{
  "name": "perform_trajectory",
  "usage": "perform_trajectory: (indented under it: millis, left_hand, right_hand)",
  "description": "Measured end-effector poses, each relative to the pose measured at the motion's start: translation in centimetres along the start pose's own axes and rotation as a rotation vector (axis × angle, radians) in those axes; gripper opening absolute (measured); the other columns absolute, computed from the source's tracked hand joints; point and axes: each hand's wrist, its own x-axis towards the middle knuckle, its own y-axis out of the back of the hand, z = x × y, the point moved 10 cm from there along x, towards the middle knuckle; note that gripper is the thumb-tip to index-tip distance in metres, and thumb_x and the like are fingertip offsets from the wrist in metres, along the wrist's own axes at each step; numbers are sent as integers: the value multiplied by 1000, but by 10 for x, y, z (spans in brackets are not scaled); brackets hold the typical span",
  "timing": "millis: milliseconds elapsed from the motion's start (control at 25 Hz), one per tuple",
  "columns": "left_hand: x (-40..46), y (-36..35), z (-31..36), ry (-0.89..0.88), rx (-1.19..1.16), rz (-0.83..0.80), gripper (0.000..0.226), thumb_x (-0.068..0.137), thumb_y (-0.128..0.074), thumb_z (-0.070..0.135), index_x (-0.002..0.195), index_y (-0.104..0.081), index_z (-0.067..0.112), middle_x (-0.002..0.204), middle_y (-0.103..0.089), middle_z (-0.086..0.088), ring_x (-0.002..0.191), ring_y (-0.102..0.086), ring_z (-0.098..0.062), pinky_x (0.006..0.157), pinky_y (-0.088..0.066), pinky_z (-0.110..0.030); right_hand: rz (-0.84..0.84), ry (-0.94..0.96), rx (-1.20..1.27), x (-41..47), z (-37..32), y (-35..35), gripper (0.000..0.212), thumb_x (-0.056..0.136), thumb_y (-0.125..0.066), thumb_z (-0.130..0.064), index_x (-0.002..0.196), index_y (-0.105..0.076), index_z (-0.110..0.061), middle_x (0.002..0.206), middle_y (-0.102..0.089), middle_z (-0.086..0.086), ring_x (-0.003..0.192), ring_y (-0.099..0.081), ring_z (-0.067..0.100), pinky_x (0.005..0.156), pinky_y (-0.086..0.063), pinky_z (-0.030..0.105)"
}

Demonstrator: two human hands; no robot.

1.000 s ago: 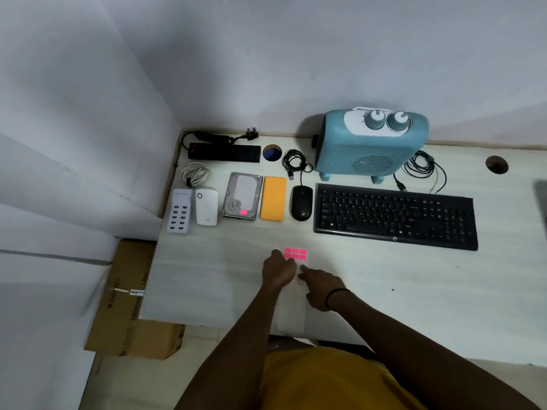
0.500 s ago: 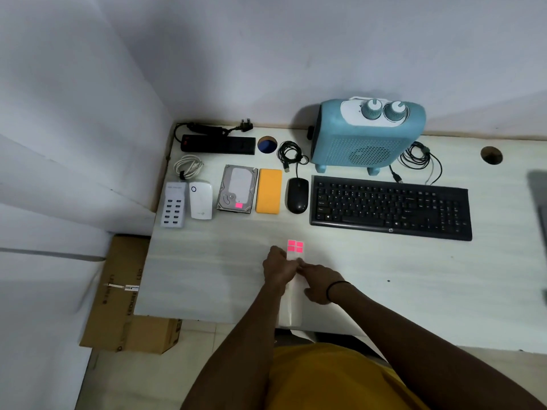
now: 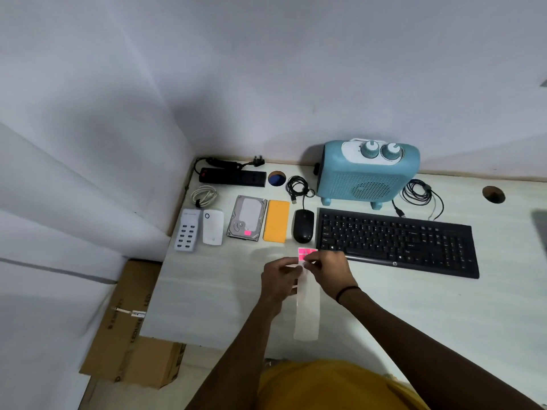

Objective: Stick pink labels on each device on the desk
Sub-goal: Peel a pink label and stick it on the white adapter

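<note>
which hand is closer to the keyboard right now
Right. The right hand sits just in front of the keyboard at its left end, almost touching; the left hand is farther left, beyond the label strip.

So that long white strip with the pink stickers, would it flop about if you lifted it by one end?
Probably yes. The label strip looks thin and papery, lying flat on the desk, so it would likely droop. It also seems very light; both hands handle its top end, near the pink labels, with fingertips only.

Pink labels (image 3: 305, 254) partly behind right hand (image 3: 331, 272); fingertip grip blurred.
</note>
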Motion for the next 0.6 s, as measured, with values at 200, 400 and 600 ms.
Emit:
perform_trajectory:
  millis: [200,400,600]
  left_hand:
    - [-5,1,22,-190,90,16,22,88,-74,11,107,-80,19,97,-80,0,90,-76,-19,74,-65,-43]
    - [-14,6,36,-415,322,82,21,88,-74,7,107,-80,12,100,-80,0,92,-74,-8,84,-60,-25]
    - [-2,11,5,-246,291,100,20,88,-73,12,107,-79,18,103,-78,3,93,-71,-13,85,-58,-31]
  right_hand:
    - [48,34,82,2,-9,17,13,85,-75,-16,97,-80,-14,91,-79,2,80,-71,16,77,-48,15]
    - [-29,-1,141,-1,-7,10,14,86,-74,-17,98,-80,-15,91,-79,1,79,-70,11,77,-51,14]
    - [10,-307,571,-13,32,0,7,84,-77,-15,87,-81,-11,79,-78,4,76,-75,18,76,-61,23]
